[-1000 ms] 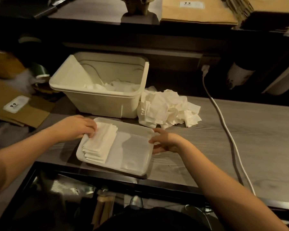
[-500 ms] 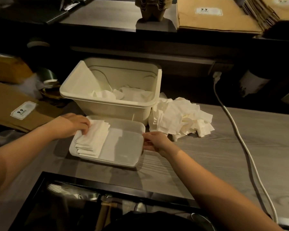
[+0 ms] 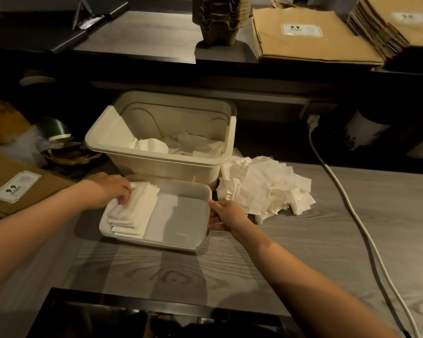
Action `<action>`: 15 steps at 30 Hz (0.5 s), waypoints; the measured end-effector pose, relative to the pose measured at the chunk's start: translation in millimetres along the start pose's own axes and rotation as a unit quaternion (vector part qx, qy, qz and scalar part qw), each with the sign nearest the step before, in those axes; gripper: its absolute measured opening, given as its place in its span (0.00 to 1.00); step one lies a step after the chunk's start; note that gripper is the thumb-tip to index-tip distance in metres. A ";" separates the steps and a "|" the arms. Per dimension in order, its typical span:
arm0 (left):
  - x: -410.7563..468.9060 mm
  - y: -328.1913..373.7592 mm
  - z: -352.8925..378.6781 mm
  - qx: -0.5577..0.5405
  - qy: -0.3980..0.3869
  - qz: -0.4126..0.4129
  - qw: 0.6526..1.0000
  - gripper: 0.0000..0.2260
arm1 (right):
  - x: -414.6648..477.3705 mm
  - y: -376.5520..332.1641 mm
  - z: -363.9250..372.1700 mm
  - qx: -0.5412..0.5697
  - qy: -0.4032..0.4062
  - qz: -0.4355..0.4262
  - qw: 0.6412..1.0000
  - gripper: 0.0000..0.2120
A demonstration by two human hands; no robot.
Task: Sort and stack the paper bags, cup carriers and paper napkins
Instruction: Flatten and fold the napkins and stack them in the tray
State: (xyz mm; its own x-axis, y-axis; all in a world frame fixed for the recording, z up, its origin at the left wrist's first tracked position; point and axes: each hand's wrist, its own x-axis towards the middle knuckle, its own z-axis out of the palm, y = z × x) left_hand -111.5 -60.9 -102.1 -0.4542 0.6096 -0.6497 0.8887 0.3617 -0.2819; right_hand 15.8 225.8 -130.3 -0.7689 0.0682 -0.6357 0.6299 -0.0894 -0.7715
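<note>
On a grey counter, a small stack of folded napkins (image 3: 132, 211) is seen at the left end of a shallow white tray (image 3: 181, 246), gripped by the curled fingers of the left hand (image 3: 110, 191); the tray's right rim is pinched by the right hand (image 3: 226, 215); a loose heap of napkins (image 3: 266, 191) beside the tray and more in the bin (image 3: 156, 167) are judged unsorted; paper bags (image 3: 310, 42) and cup carriers (image 3: 217, 18) are seen stacked on the shelf behind.

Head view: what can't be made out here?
All head view.
Left hand: pressing or gripping the napkin stack? Its own knuckles hide the fingertips.
Cup carriers: top cut off by the frame edge.
Bin: napkin depth hidden by its near wall.
Bag label: print too small.
</note>
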 end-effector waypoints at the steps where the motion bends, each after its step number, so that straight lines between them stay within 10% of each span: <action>1: 3.5 4.9 -6.1 -0.022 -0.024 -0.019 0.999 0.06 | -0.9 -0.4 -1.2 0.002 -0.006 -0.001 1.000 0.13; 6: 3.1 32.8 -33.8 -0.162 0.114 -0.096 0.975 0.10 | -8.7 1.8 -6.4 0.011 -0.017 -0.001 1.000 0.11; 11: 4.6 56.9 -33.8 -0.245 -0.007 -0.048 0.968 0.21 | -19.5 3.1 -13.0 -0.007 -0.035 0.020 0.999 0.13; 15: 2.3 63.3 -54.0 -0.287 0.051 -0.071 0.954 0.20 | -27.7 4.8 -28.1 -0.080 -0.035 0.019 0.996 0.14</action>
State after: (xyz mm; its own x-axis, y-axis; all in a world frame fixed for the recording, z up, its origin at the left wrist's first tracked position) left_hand -59.7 1.4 -83.3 -0.5975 0.5805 -0.5532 0.6500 0.7546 0.0899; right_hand 43.2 251.3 -117.1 -0.7464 -0.0014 -0.6655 0.6639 0.0685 -0.7447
